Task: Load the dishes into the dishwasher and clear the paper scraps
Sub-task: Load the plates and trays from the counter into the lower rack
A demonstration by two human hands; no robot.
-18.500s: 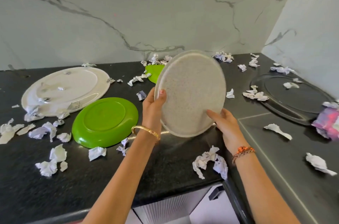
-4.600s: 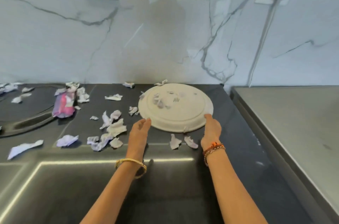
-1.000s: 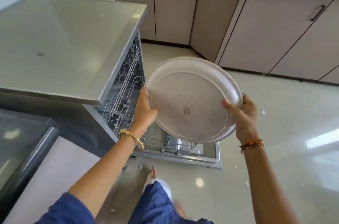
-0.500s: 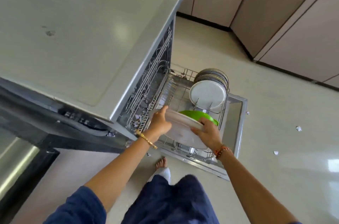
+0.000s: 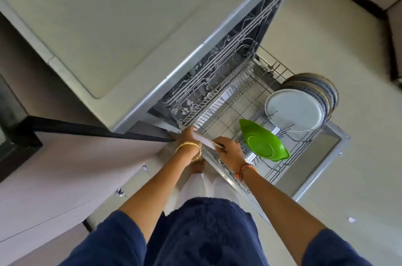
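While it is lowered edge-on toward the near end of the pulled-out wire lower rack, the large pale round plate shows only its thin rim, a white sliver between the two hands. Turning it on edge is presumably meant to let it drop between the upright tines rather than lie flat across them. At the plate's left end, the left hand curls its fingers over the rim; the right hand pinches the right end, thumb on the near face, with most of the plate hidden beneath it. Right of the hands, a bright green plastic plate leans tilted in the tines, underside toward the camera. Farther right, a row of grey round plates stands upright against the rack's far end. Above and to the left, the open dishwasher shows its steel top and an upper wire basket. Two paper scraps lie on the pale floor at near left.
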